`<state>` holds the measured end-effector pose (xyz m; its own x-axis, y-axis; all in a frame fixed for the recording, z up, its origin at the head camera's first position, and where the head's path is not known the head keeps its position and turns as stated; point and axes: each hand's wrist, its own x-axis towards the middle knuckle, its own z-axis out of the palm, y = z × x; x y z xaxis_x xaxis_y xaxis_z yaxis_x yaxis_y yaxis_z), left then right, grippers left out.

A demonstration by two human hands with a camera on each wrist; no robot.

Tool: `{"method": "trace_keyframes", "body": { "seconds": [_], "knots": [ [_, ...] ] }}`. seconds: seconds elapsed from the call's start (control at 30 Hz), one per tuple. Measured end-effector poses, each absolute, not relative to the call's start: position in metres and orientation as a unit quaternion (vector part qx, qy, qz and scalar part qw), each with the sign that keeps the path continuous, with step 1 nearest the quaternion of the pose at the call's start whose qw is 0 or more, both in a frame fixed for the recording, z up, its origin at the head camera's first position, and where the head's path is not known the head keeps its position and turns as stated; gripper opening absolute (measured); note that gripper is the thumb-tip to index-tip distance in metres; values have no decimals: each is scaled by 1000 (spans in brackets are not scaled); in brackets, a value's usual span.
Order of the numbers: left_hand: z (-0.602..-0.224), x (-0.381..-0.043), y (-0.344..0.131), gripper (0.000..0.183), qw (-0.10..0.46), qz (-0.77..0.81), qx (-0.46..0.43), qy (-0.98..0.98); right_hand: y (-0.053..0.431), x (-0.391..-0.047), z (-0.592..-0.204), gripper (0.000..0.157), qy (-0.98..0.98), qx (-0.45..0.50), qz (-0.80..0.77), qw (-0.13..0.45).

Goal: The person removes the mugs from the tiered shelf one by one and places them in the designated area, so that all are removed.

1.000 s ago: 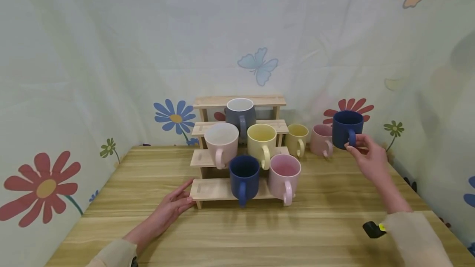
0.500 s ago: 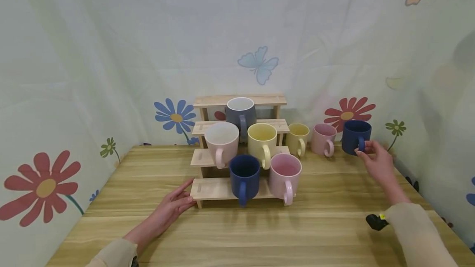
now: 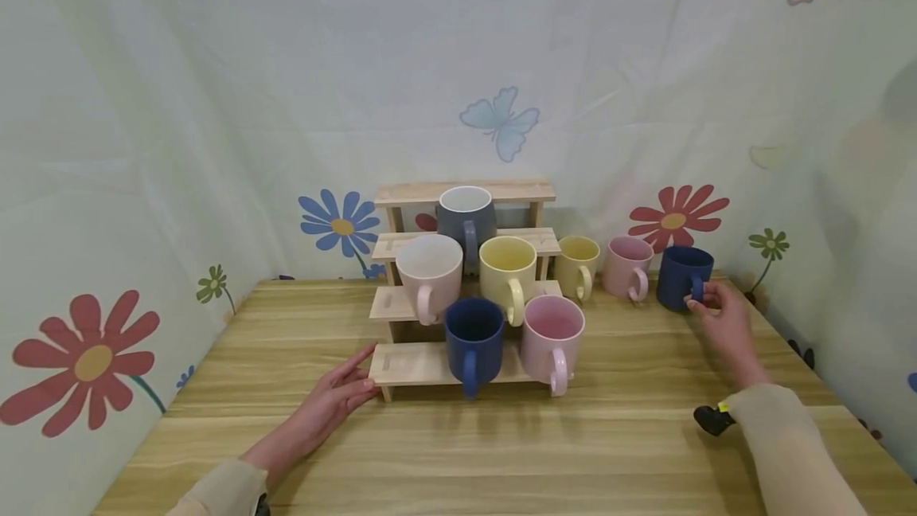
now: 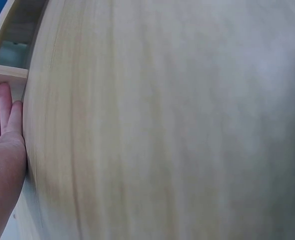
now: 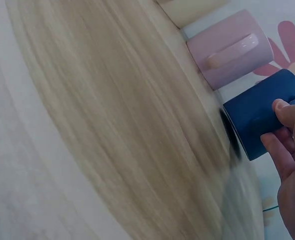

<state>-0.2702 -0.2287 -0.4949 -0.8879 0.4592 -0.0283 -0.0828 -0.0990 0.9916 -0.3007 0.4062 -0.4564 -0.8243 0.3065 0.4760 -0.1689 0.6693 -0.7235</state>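
Observation:
At the table's back right, my right hand [image 3: 727, 326] pinches the handle of a dark blue mug [image 3: 677, 280]. In the right wrist view, a dark shadow lies under that mug [image 5: 260, 112]; I cannot tell whether its base fully touches the table. Extended fingers of my left hand [image 3: 331, 406] touch the left end of the lowest step of a wooden stepped rack [image 3: 408, 365]. A second dark blue mug [image 3: 469, 349] and a pink mug [image 3: 548, 341] stand on that step. Higher up are a pale pink mug [image 3: 423, 277], a yellow mug [image 3: 501, 281] and a grey mug [image 3: 454, 223].
Between the rack and the held mug stand another yellow mug [image 3: 573, 269] and another pink mug [image 3: 622, 271]. A black object [image 3: 712, 420] with a yellow patch is by the right sleeve. A flowered cloth [image 3: 286, 102] hangs behind the wood-grain table [image 3: 458, 460].
My right hand has carried the dark blue mug rightward and down, to beside the rear pink mug at table level. The left hand has stayed against the rack.

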Motion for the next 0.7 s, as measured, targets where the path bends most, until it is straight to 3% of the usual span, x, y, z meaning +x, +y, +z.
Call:
{"method": "trace_keyframes", "body": {
  "seconds": [0.7],
  "knots": [
    [-495, -271, -230, 71, 192, 723, 151, 646, 419, -305, -459, 39, -889, -131, 341, 275]
  ]
}}
